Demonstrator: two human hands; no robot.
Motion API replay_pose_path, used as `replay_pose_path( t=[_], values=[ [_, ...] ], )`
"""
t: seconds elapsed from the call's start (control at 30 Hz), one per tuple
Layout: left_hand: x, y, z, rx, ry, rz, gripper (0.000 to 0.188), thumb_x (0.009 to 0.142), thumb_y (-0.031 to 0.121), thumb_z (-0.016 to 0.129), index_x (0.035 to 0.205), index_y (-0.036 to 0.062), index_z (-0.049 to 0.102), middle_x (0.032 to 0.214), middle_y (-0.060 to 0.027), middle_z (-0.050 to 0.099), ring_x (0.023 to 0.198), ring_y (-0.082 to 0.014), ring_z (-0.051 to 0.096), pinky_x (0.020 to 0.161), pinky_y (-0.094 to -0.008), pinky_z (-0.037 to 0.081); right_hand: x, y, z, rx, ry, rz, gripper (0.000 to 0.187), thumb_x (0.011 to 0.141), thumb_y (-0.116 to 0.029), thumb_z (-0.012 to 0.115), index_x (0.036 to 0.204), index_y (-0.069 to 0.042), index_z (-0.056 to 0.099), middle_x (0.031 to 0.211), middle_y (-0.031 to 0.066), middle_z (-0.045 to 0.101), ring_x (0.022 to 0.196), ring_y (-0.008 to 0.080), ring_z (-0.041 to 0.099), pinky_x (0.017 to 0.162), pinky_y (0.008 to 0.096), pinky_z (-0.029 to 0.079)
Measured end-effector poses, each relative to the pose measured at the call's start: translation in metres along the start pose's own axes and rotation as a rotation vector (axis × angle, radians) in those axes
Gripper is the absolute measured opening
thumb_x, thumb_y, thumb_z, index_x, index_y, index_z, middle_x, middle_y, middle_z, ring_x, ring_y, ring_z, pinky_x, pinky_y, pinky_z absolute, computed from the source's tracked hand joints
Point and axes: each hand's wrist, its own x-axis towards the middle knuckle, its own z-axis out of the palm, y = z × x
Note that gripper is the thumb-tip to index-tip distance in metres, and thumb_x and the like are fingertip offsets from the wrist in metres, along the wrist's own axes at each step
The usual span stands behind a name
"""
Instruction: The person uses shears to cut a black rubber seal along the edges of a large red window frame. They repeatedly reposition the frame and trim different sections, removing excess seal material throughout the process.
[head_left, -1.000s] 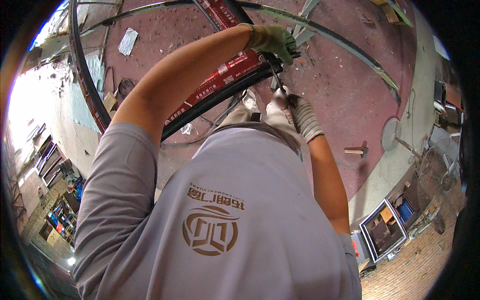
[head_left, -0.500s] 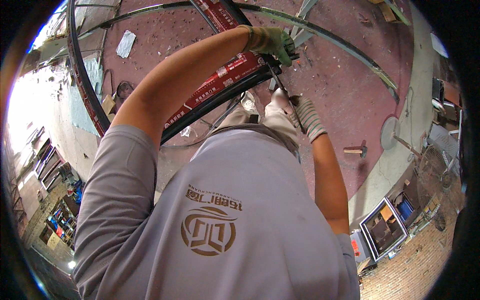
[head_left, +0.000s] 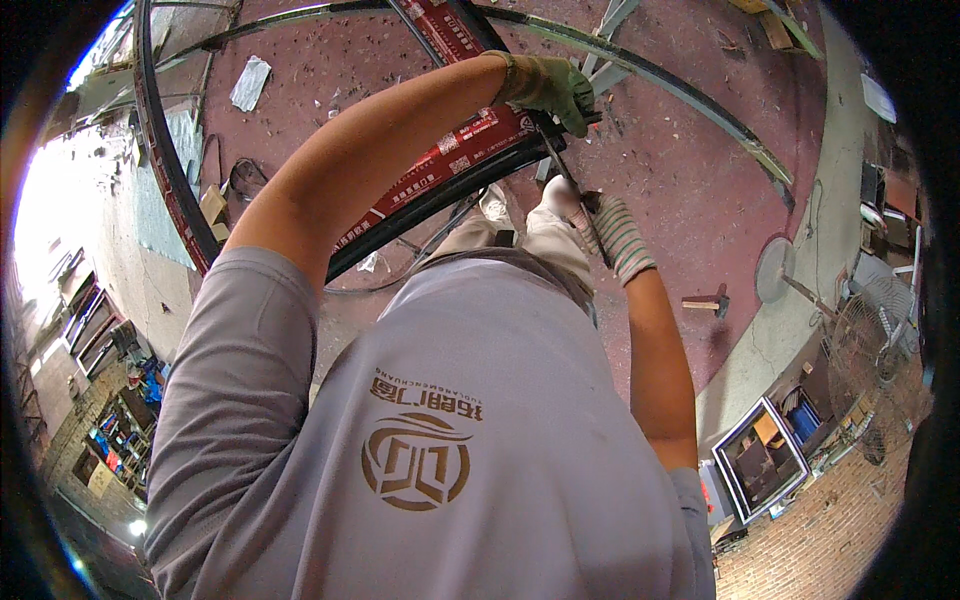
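Observation:
A window or door frame point(head_left: 415, 195), wrapped in red printed film with black edges, lies slanting in front of my legs. My left hand point(head_left: 550, 90), in a green glove, curls its fingers over the frame's right-hand end. My right hand point(head_left: 618, 240), in a striped knit glove, is closed around a long, thin, dark bar-like tool point(head_left: 562, 165). From that hand the tool slants up and left, its far end against the frame's end just below my left hand. Its exact kind cannot be made out, and my glove hides its near end.
Long curved frame pieces point(head_left: 690, 98) cross the red floor point(head_left: 690, 170) beyond. To the right lie a hammer point(head_left: 708, 302) and a round-based stand point(head_left: 774, 270); a wire-caged fan point(head_left: 865, 350) stands farther right. A cable and scraps lie at the left.
The view has shifted slightly. Both hands keep nearly the same place and grip, with the tool still at the frame's end.

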Motion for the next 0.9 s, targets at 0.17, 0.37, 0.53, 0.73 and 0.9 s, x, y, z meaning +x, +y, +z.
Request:
replay_pose_path(
  t=[0.17,0.37,0.53,0.73,0.9],
  values=[
    [0.007,-0.003,0.002,0.053,0.027,-0.034,0.044,0.07,0.03,0.088,0.107,0.0095,0.075,0.087,-0.003,0.072,0.078,-0.0161,0.061,0.069,-0.0349,0.051,-0.003,-0.014,-0.01,-0.22,-0.06,0.005,0.059,0.091,-0.058,0.06,0.098,0.0,0.07,0.086,0.0247,0.07,0.08,0.0416,0.067,0.072,0.0455,0.053],
    [0.003,0.0,0.0,0.007,0.002,-0.024,0.046,0.075,0.037,0.086,0.111,0.0106,0.075,0.092,-0.0049,0.074,0.081,-0.0152,0.063,0.073,-0.035,0.052,-0.033,0.018,0.008,-0.061,0.102,0.034,0.062,0.093,-0.06,0.059,0.099,0.0,0.07,0.092,0.0254,0.071,0.087,0.0424,0.069,0.074,0.0459,0.054],
    [-0.016,0.016,0.005,0.182,0.112,0.152,0.042,0.083,0.038,0.078,0.11,0.0059,0.073,0.094,-0.0091,0.074,0.085,-0.0192,0.067,0.079,-0.0336,0.053,-0.076,0.052,0.03,0.399,0.235,0.172,0.05,0.094,-0.05,0.066,0.094,-0.001,0.07,0.078,0.0115,0.068,0.07,0.0215,0.062,0.066,0.0372,0.051],
    [-0.07,0.045,0.052,-0.173,0.113,0.216,0.038,0.087,0.031,0.079,0.111,0.0024,0.07,0.092,-0.0102,0.073,0.085,-0.0154,0.065,0.08,-0.032,0.052,-0.118,0.056,0.04,0.883,0.457,0.355,0.058,0.094,-0.063,0.061,0.082,-0.006,0.062,0.06,-0.0016,0.05,0.049,0.0094,0.046,0.045,0.0279,0.037],
    [-0.147,0.075,0.087,-0.477,0.37,0.484,0.018,0.092,0.011,0.073,0.108,0.0019,0.071,0.125,-0.0108,0.063,0.111,-0.0171,0.06,0.093,-0.0318,0.049,-0.117,0.065,0.025,0.81,0.386,0.336,0.067,0.092,-0.07,0.056,0.081,-0.004,0.058,0.052,0.0019,0.048,0.041,0.014,0.046,0.04,0.0299,0.037]
  ],
)
